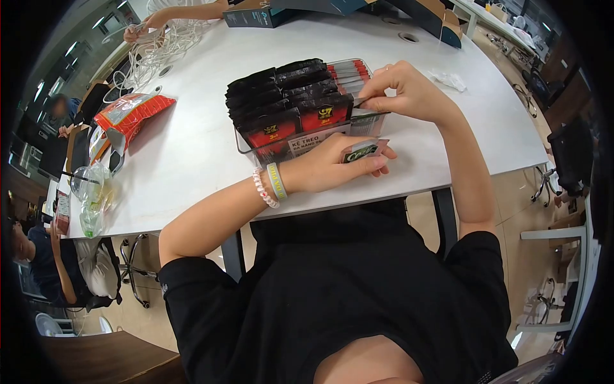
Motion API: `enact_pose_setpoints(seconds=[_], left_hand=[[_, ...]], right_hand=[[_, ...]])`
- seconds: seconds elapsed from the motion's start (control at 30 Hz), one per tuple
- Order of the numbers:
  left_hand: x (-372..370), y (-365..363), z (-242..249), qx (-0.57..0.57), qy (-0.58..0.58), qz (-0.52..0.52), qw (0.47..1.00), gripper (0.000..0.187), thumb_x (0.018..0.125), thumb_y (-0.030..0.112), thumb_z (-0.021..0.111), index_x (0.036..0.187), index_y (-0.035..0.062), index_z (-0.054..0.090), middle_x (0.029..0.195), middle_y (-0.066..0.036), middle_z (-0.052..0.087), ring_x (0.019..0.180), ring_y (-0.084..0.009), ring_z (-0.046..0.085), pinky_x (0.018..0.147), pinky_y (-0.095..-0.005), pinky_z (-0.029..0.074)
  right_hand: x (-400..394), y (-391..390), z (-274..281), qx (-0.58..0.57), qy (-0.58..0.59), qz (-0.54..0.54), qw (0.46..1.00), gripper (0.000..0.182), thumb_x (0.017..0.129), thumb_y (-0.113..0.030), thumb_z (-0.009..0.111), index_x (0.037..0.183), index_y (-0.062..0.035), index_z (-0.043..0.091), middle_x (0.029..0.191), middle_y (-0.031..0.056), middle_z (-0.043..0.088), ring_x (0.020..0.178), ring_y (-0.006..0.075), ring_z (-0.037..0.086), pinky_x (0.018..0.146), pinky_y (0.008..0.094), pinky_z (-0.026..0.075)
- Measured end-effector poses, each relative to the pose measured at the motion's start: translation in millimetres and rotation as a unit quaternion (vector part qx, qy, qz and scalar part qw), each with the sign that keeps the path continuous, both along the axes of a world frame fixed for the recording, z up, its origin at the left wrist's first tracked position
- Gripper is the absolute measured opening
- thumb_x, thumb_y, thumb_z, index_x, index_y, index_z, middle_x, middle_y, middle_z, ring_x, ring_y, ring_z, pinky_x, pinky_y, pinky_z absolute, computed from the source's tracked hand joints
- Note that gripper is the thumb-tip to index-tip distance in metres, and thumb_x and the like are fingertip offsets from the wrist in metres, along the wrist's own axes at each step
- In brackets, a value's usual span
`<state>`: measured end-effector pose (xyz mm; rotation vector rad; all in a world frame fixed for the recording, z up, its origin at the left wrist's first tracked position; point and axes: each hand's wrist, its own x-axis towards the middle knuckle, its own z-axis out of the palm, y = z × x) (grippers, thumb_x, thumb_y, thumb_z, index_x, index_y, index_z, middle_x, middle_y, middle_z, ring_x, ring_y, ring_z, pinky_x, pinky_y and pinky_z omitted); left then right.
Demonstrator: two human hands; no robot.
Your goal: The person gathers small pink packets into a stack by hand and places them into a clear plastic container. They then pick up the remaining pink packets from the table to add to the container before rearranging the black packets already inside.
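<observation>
A wire basket (240, 142) stands on the table in front of me, filled with rows of black and red G7 coffee sachets (326, 113). Thin red-and-white stick packets (352, 72) fill its far right part. My left hand (320, 165), wearing two bracelets, rests by the basket's near side. Its thumb and fingers are closed on a small sachet (361, 151) with a green label that looks like "Cozy". My right hand (406, 93) reaches over the basket's right end, thumb and finger pinching the edge of a dark, thin packet (359, 100), mostly hidden.
An orange-red snack bag (131, 115) and a plastic cup in a clear bag (91, 192) lie at the left. Dark cardboard boxes (256, 14) are at the back. A person's hand (137, 32) holds tangled white cable (157, 54). A crumpled clear wrapper (449, 80) lies at right.
</observation>
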<state>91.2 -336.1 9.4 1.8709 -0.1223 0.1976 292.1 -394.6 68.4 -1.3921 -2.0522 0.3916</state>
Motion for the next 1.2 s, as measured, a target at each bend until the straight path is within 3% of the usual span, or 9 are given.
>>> enact_pose_setpoints(seconds=[0.1,0.2,0.3,0.6,0.67,0.8,0.9,1.0,1.2], left_hand=[[-1.2,-0.2,1.6,0.0,0.015,0.001,1.0,0.039,0.095,0.033,0.05,0.115,0.0007,0.058,0.096,-0.008,0.067,0.092,-0.0122,0.062,0.087,-0.0286,0.045],[-2.8,-0.8,7.2,-0.005,0.039,-0.002,0.999,0.036,0.096,0.029,0.05,0.116,0.0006,0.059,0.099,-0.008,0.066,0.098,-0.0131,0.059,0.093,-0.0298,0.042],[-2.8,-0.3,5.8,-0.001,0.035,-0.003,0.999,0.036,0.096,0.029,0.05,0.116,0.0008,0.059,0.099,-0.007,0.066,0.098,-0.0131,0.058,0.093,-0.0301,0.042],[-2.6,0.0,5.3,0.006,0.029,-0.004,1.0,0.037,0.096,0.03,0.049,0.116,0.0009,0.058,0.099,-0.008,0.066,0.098,-0.0136,0.059,0.093,-0.0301,0.042],[-3.1,0.0,6.3,0.012,0.033,-0.001,0.999,0.037,0.096,0.03,0.05,0.116,0.0009,0.058,0.099,-0.008,0.066,0.098,-0.0135,0.059,0.093,-0.03,0.042],[-2.1,1.1,0.8,0.024,-0.009,0.0,1.0,0.039,0.096,0.033,0.05,0.114,-0.001,0.058,0.094,-0.011,0.067,0.088,-0.0133,0.064,0.083,-0.0286,0.047],[-1.7,0.2,1.7,0.025,-0.007,-0.002,1.0,0.039,0.096,0.032,0.05,0.114,-0.0009,0.058,0.094,-0.011,0.067,0.088,-0.0138,0.064,0.083,-0.0287,0.047],[-1.8,0.9,1.5,0.023,-0.004,-0.005,1.0,0.038,0.096,0.031,0.05,0.114,0.0,0.058,0.096,-0.01,0.067,0.091,-0.0141,0.062,0.086,-0.0293,0.046],[-3.0,1.1,4.8,0.03,0.021,-0.006,0.999,0.036,0.096,0.03,0.049,0.116,0.0015,0.058,0.099,-0.009,0.066,0.097,-0.0149,0.059,0.092,-0.0306,0.043]], right_hand=[[0.3,0.8,0.8,-0.049,-0.04,0.0,0.998,0.019,0.072,-0.014,0.075,0.085,-0.0012,0.069,0.069,0.008,0.065,0.066,0.0183,0.057,0.065,0.0308,0.044],[2.8,-2.1,3.3,-0.016,-0.021,0.021,0.999,0.024,0.074,-0.019,0.074,0.088,-0.0008,0.068,0.076,0.008,0.065,0.071,0.0186,0.057,0.069,0.0312,0.045],[0.1,-5.2,10.6,0.116,-0.049,0.009,0.992,0.028,0.076,-0.023,0.073,0.092,-0.0009,0.066,0.083,0.0073,0.065,0.075,0.0189,0.057,0.071,0.031,0.045],[-4.0,-2.9,3.2,0.074,-0.075,0.001,0.994,0.024,0.075,-0.014,0.072,0.093,-0.0008,0.065,0.079,0.0072,0.061,0.075,0.0182,0.056,0.065,0.031,0.043],[-2.2,-8.0,8.4,0.042,-0.07,0.044,0.996,0.022,0.075,-0.013,0.071,0.094,-0.0018,0.066,0.079,0.007,0.061,0.076,0.0186,0.056,0.065,0.0313,0.043],[5.5,-9.4,7.6,0.021,-0.058,0.068,0.996,0.021,0.075,-0.012,0.07,0.094,-0.0039,0.068,0.079,0.007,0.06,0.074,0.0188,0.055,0.066,0.0318,0.044],[1.0,-3.2,2.8,0.144,-0.061,0.05,0.986,0.025,0.075,-0.013,0.071,0.097,-0.0032,0.067,0.083,0.0073,0.061,0.073,0.019,0.055,0.067,0.0322,0.045],[-3.7,1.0,-2.7,0.188,-0.103,0.0,0.977,0.029,0.075,-0.016,0.072,0.1,-0.0027,0.067,0.087,0.0078,0.062,0.073,0.0192,0.057,0.068,0.0319,0.046],[-5.7,-7.0,5.1,0.059,-0.055,0.054,0.995,0.033,0.075,-0.017,0.073,0.105,-0.0044,0.066,0.088,0.0081,0.066,0.077,0.0181,0.058,0.068,0.0308,0.046]])
